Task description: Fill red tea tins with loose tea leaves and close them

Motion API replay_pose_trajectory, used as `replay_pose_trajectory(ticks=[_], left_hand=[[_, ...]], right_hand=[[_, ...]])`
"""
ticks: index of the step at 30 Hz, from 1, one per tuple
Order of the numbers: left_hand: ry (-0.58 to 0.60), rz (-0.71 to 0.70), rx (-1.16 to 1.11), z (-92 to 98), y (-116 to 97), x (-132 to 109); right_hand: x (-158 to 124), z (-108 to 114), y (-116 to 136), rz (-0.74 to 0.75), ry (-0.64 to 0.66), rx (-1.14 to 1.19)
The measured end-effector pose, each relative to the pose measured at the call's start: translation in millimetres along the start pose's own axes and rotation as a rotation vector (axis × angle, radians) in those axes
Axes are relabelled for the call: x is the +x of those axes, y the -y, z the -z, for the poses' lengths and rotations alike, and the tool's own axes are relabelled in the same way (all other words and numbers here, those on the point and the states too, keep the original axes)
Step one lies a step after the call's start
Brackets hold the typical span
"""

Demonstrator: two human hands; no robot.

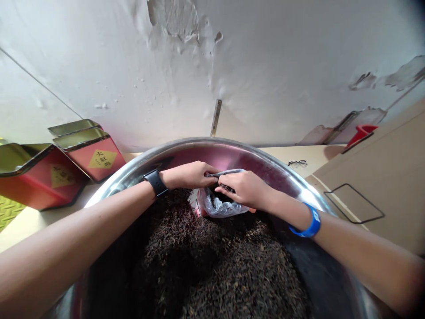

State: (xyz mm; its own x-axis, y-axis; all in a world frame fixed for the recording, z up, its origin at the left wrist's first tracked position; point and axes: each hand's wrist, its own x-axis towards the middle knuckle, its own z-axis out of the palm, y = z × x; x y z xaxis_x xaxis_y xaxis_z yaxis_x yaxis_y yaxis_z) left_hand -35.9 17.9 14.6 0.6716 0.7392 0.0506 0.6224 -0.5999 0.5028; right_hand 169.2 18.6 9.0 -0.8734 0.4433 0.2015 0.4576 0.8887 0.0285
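Left grip [195,174], right grip [246,188] — at clear bag [223,210].

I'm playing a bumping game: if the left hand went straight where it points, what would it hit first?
The left hand seems to pinch the edge of the plastic bag; going straight on, it would probably bump the right hand first, though depth is hard to judge.

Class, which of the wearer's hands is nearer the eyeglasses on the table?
Right. The right hand, at the plastic bag, is left of the eyeglasses; the left hand is farther left of them.
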Motion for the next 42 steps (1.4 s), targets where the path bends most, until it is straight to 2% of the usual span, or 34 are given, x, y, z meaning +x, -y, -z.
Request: replay_pose_trajectory(ticks=[8,32,42], left_hand=[[0.003,-0.009,0.006,0.5,-3.3,-2.3],[0.001,-0.012,0.021,-0.2,-2.8,-1.2],[0.01,0.008,0.001,0.2,-2.1,-1.2]], right_hand=[[1.7,-5.4,1.2,-0.018,0.06,-0.038],[-1.3,-5.5,1.8,-0.053,0.07,-0.017],[-0.6,-6.0,1.4,-0.055,0.047,0.078]])
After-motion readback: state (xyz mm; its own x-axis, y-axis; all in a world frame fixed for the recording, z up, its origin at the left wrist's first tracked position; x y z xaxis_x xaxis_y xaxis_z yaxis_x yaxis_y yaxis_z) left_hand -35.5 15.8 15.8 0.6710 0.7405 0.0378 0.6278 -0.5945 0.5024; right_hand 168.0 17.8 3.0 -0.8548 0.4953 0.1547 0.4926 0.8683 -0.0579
